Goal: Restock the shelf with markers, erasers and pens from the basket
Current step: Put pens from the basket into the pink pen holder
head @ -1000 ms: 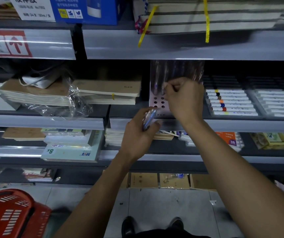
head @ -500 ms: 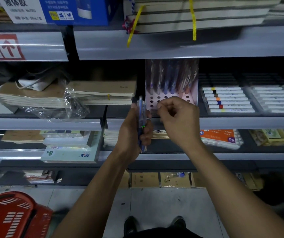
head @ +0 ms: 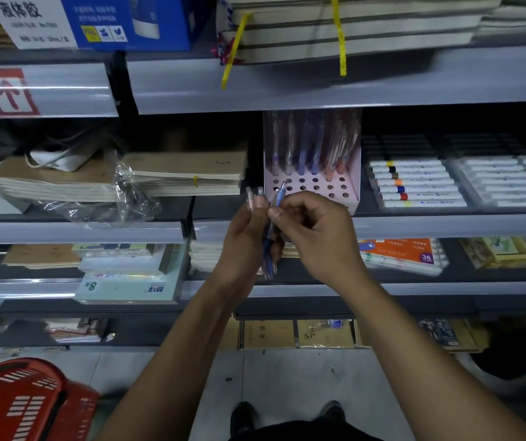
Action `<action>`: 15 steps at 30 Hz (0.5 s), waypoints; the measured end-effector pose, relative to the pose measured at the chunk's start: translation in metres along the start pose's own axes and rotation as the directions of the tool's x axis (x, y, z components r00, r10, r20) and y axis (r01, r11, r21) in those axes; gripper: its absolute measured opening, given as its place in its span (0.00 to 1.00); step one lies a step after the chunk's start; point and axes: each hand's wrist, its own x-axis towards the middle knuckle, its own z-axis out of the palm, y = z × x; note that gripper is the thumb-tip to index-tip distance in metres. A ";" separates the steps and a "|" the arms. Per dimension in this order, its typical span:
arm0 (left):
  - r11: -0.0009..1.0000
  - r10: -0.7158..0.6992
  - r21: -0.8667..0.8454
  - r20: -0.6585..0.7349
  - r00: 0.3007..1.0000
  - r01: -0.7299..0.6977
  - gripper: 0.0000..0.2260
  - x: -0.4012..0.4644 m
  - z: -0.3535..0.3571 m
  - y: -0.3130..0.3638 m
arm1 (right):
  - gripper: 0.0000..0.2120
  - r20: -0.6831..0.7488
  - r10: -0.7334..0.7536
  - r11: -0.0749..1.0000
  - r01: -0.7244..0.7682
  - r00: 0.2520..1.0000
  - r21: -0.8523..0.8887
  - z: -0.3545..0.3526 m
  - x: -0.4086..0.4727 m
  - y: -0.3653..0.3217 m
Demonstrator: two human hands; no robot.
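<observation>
Where fingers (head: 256, 224) curl, pens (head: 271, 230) half-hidden.

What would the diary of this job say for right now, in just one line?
step: taking next pen | left hand: grips bunch of pens | right hand: pinches one pen | pink pen holder: back row filled, front holes free | red basket: on floor

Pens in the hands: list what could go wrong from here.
1. The left hand grips several pens in a loose bundle while the right hand pinches one out; the others could slip and drop to the floor.
2. The pink pen holder has small holes, so a pen may miss and knock the standing ones.
</observation>
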 end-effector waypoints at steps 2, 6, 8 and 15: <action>0.995 0.041 0.089 -0.073 0.996 -0.034 0.23 0.000 0.003 -0.002 | 0.02 -0.023 0.006 1.000 -0.006 1.000 0.006 -0.004 0.002 -0.002; 0.963 0.101 0.265 -0.232 0.967 -0.037 0.19 0.001 0.001 -0.004 | 0.03 -0.139 -0.023 1.000 0.024 0.990 0.007 -0.016 0.011 -0.008; 0.955 0.137 0.288 -0.231 0.963 -0.067 0.17 0.002 -0.001 -0.005 | 0.04 -0.192 -0.051 0.998 0.046 0.980 -0.030 -0.023 0.018 -0.010; 0.781 0.332 0.603 -0.176 0.927 -0.165 0.03 0.008 -0.006 -0.013 | 0.09 -0.358 -0.125 0.985 0.074 0.925 -0.154 -0.042 0.045 -0.014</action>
